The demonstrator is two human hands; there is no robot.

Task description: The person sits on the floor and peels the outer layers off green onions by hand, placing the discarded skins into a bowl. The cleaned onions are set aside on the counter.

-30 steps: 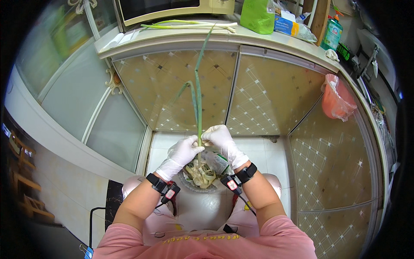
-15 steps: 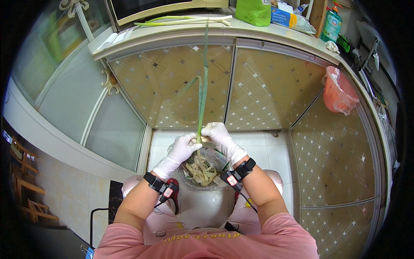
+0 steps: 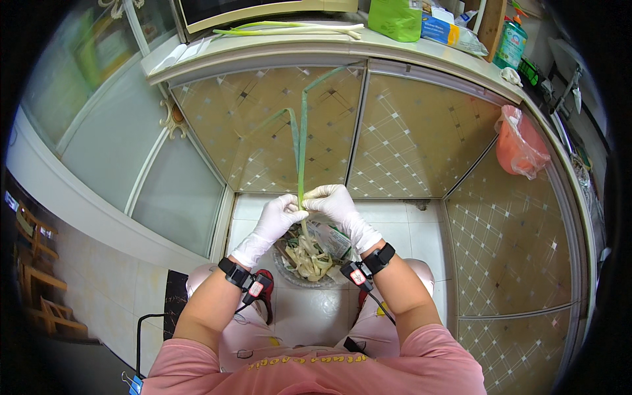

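The cabinet front (image 3: 395, 131), patterned gold panels in pale frames, fills the field ahead of you and curves round to your right; its countertop (image 3: 342, 49) runs along the top edge. Below it lies the white tiled floor (image 3: 395, 220), where you sit with knees apart.

On the countertop rest several long scallions (image 3: 289, 28), laid flat, beside a green bag (image 3: 395, 16) and a green bottle (image 3: 510, 43). An orange plastic bag (image 3: 520, 145) hangs from the cabinet edge on your right.

Between your knees stands a bowl (image 3: 289, 271) holding pale trimmings (image 3: 313, 253); its material cannot be told.

Your left hand (image 3: 276, 220) and right hand (image 3: 339, 204), both in white gloves, meet directly above the bowl. Each is closed, fingers pinched on the lower end of a single scallion stalk (image 3: 301, 158), which rises nearly upright from your grip, its green leaves forking near the top, one tip bent toward the cabinet seam. The two hands touch at the fingertips around the stalk. A dark band with a small device sits on each wrist.

Compared with half a second earlier, the stalk's top has dropped below the countertop edge and bends to the right, where before it stood straight and reached the counter. Your hands keep the same place above the bowl.
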